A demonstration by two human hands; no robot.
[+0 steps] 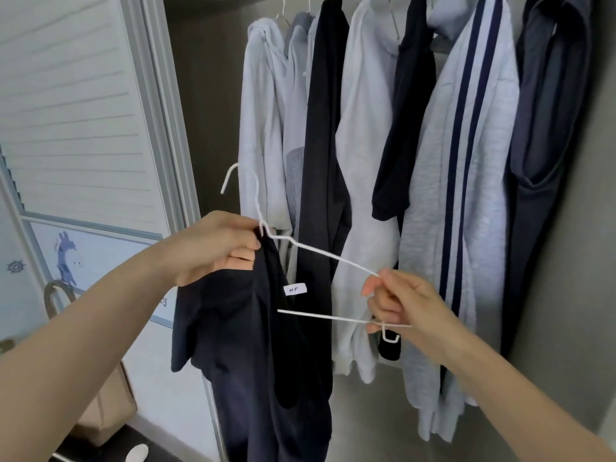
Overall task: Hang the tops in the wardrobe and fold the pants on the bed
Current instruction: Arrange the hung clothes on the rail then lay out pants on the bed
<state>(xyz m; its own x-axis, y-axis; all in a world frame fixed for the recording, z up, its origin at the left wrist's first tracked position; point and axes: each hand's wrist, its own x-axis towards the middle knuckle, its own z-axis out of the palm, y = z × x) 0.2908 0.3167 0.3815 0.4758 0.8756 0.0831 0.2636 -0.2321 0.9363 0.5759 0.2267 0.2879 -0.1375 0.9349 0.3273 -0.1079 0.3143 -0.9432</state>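
A dark navy top (246, 345) with a white neck label hangs down in front of the open wardrobe. My left hand (216, 248) pinches its collar together with the neck of a white wire hanger (320, 253), just below the hook. The hanger's left side sits inside the top. My right hand (400, 308) grips the hanger's right end, which sticks out of the neck opening.
Several tops hang on the rail: light grey hoodies (263, 128), black tops (325, 145), a grey jacket with navy stripes (466, 161), a dark vest (550, 128). A white louvred wardrobe door (83, 105) stands at left, a beige bag (106, 405) below it.
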